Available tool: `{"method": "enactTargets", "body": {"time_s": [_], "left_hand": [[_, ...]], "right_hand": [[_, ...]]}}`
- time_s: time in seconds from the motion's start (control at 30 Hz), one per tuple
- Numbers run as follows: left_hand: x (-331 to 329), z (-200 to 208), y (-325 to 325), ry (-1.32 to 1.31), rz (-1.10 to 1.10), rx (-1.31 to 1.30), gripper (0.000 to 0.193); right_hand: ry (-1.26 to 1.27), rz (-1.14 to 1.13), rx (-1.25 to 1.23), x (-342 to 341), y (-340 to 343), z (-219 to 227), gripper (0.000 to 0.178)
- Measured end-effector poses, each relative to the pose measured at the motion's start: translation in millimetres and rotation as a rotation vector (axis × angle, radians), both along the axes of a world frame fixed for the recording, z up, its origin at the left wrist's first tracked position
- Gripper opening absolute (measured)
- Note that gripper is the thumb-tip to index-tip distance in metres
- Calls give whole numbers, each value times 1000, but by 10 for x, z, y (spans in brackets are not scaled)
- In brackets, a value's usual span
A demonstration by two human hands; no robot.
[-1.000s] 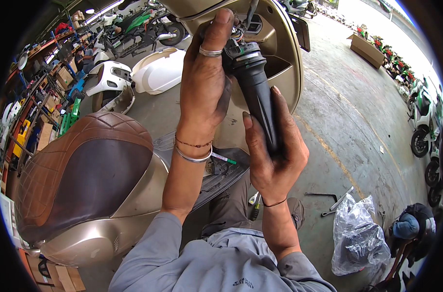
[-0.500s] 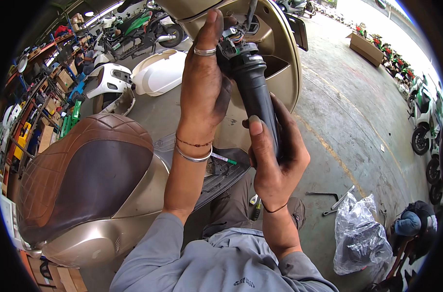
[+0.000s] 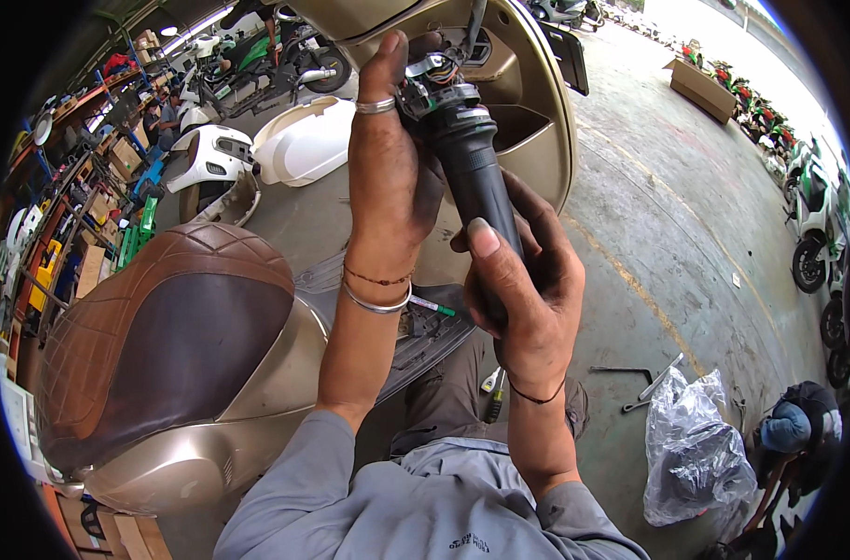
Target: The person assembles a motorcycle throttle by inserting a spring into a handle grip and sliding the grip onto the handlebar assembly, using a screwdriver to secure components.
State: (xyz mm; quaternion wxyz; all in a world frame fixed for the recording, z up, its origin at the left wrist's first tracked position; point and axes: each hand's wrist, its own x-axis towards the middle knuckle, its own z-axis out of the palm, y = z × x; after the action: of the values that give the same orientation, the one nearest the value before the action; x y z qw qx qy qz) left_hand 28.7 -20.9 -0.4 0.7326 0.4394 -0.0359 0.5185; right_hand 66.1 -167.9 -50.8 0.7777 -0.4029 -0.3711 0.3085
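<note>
A black handlebar grip [image 3: 481, 177] slants down to the right in front of the scooter's gold front panel [image 3: 546, 140]. My right hand [image 3: 537, 289] is wrapped around its lower part, thumb on top, hiding the grip's end. At the upper end, my left hand [image 3: 388, 168] is closed around the switch housing [image 3: 434, 84], its thumb pointing up. Exposed wires show at that housing, and a dark cable rises behind it. Just what the left fingers press on is hidden.
To the left is the scooter's brown seat [image 3: 164, 327]; a green-capped marker [image 3: 432, 306] lies on its footboard [image 3: 416, 345]. A screwdriver [image 3: 493, 401], wrenches [image 3: 654, 383] and a clear plastic bag [image 3: 691, 448] are on the floor. Another person [image 3: 798, 429] is at the lower right.
The grip and its housing have shifted slightly left. My right hand has moved a little left and now covers more of the grip's lower end. Both hands keep their hold.
</note>
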Motion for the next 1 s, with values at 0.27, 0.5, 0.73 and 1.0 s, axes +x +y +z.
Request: {"method": "enactTargets", "body": {"time_s": [0.27,0.5,0.73,1.0], "left_hand": [[28,-33,10,-23,-42,3,56],[54,-38,-18,-29,-63,-83,51],[6,-32,68,-11,-109,-136,49],[-50,-1,51,-23,-189,-136,53]], "right_hand": [[-118,-195,88,-79,102,-139,53],[-416,-467,205,-135,217,-202,51],[-100,-197,69,-173,139,-133,52],[4,-66,80,-192,113,-64,52]]}}
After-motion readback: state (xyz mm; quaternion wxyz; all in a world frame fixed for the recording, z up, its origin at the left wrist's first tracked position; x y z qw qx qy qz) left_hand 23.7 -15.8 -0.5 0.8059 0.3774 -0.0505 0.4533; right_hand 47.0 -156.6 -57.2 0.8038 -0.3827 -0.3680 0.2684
